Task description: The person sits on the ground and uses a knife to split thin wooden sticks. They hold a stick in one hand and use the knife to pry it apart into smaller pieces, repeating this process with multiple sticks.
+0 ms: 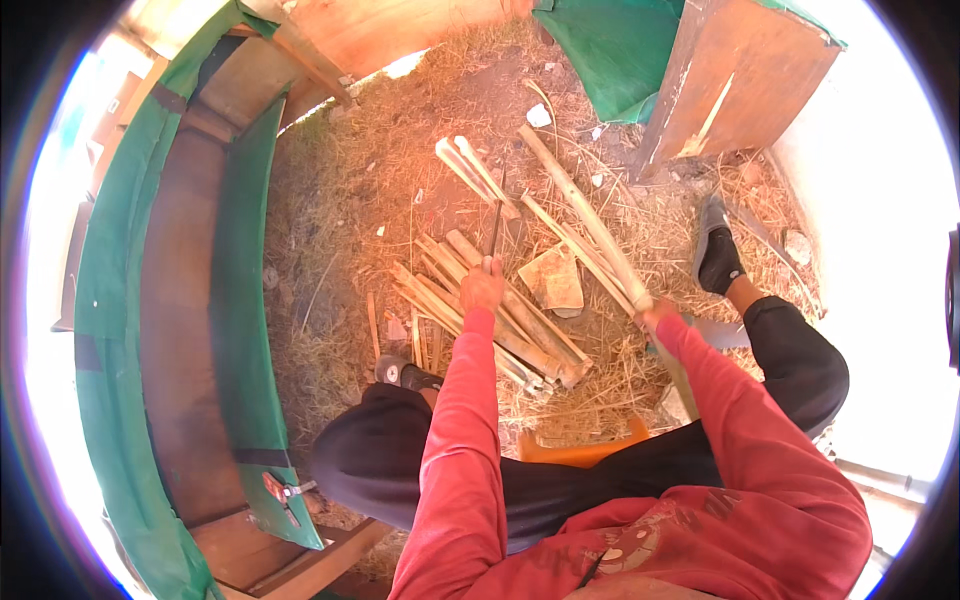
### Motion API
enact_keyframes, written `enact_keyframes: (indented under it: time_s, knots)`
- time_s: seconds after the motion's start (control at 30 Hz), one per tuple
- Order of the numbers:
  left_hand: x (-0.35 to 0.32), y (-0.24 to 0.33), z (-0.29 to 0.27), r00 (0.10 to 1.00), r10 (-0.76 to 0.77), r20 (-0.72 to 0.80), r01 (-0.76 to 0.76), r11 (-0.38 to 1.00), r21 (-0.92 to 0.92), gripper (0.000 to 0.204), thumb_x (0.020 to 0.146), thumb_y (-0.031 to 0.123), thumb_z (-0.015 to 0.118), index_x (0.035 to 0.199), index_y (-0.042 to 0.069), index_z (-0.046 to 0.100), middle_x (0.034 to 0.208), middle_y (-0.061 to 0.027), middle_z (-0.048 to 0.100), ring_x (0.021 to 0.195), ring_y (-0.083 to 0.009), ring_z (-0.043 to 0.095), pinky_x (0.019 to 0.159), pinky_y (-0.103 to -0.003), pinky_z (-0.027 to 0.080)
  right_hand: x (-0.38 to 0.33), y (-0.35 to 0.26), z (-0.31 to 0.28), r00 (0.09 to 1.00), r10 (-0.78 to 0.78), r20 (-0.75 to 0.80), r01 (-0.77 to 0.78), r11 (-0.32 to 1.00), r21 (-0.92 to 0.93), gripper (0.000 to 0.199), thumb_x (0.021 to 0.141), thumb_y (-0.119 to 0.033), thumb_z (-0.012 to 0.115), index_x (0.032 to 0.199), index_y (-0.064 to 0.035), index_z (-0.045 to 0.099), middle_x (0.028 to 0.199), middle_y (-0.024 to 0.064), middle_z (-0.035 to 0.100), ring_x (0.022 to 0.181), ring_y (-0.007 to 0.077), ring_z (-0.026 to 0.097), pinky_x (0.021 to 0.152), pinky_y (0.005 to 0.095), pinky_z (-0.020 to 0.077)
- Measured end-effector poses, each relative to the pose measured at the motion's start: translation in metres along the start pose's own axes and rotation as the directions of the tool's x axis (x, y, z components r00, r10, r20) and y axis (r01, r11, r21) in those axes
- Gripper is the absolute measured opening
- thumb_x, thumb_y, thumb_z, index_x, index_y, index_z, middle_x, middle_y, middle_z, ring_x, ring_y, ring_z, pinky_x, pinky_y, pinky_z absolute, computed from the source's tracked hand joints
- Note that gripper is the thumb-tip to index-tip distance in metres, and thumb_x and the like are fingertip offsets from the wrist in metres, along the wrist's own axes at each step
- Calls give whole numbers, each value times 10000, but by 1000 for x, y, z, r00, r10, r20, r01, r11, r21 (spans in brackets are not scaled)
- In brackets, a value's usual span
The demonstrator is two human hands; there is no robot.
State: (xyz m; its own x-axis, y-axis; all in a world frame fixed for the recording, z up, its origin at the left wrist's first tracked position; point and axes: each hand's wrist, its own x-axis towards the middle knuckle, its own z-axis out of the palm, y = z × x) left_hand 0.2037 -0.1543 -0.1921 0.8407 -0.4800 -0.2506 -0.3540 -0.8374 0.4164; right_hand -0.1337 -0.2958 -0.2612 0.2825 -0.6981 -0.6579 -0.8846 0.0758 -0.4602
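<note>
My left hand (pixel 483 285) is closed around the near end of a thin dark tool (pixel 496 225), seen nearly edge-on, pointing away from me; I cannot make out its exact kind. My right hand (pixel 658 315) grips a long pale wooden pole (pixel 580 205), which slants from the far middle down toward my right leg. A thinner split strip (pixel 570 240) runs beside the pole, its near end close to the right hand. Below the left hand lies a pile of split wood sticks (pixel 510 325). Two pale split pieces (pixel 470 170) lie beyond the tool's tip.
A square wooden block (pixel 553 278) sits between the pile and the pole. An orange plastic stool (pixel 580 452) shows by my legs. Green-covered wooden boxes stand at left (pixel 240 270) and far right (pixel 735 85). Dry straw (pixel 330 220) covers the dirt ground.
</note>
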Motion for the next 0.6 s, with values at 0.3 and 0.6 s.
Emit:
enact_keyframes:
  time_s: [0.3, 0.6]
  knots:
    - [-17, -9, 17, 999, 45, -1, -45, 999, -21, 671, 899, 608, 492, 1114, -8, 653, 1031, -313, 650, 1007, -442, 623, 899, -485, 485, -24, -212, -51, 634, -688, -352, 765, 625, 156, 661, 950, -448, 555, 1426, -26, 377, 1428, 250, 411, 1321, 338, 440, 1090, 427, 366]
    - [39, 11, -25, 940, 74, -334, -261, 785, -562, 711, 969, 591, 401, 1363, 3, 478, 1385, -238, 486, 1260, -324, 498, 1016, -422, 395, -13, -327, -26, 496, -836, -236, 857, 515, -20, 386, 998, -362, 454, 1205, -72, 603, 1165, 180, 618, 1043, 338, 617, 915, 420, 484]
